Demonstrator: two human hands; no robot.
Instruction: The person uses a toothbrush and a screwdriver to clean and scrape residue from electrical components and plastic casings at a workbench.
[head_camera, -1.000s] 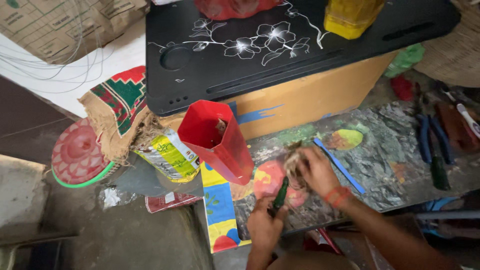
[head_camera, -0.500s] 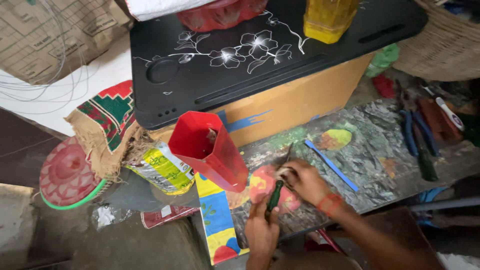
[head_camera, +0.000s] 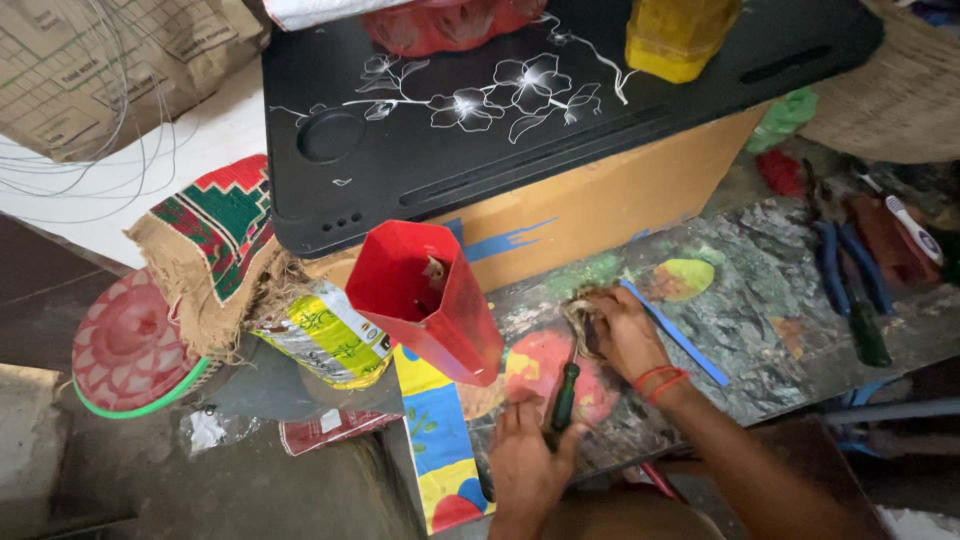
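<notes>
A green-handled screwdriver (head_camera: 564, 388) is gripped by the fingers of the left hand (head_camera: 525, 460), low on the table (head_camera: 760, 310). A frayed brown bundle (head_camera: 580, 312) is pinched under the right hand (head_camera: 625, 330), beside a red container (head_camera: 425, 300).

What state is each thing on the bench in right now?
Left hand: closed around the screwdriver handle.
Screwdriver: held, tip toward the tangle.
Right hand: pressing down on the tangle.
Tangle of fibres: pinned on the bench.
Red container: open, tilted.
Blue pliers: lying untouched.
Blue strip: lying flat.
</notes>
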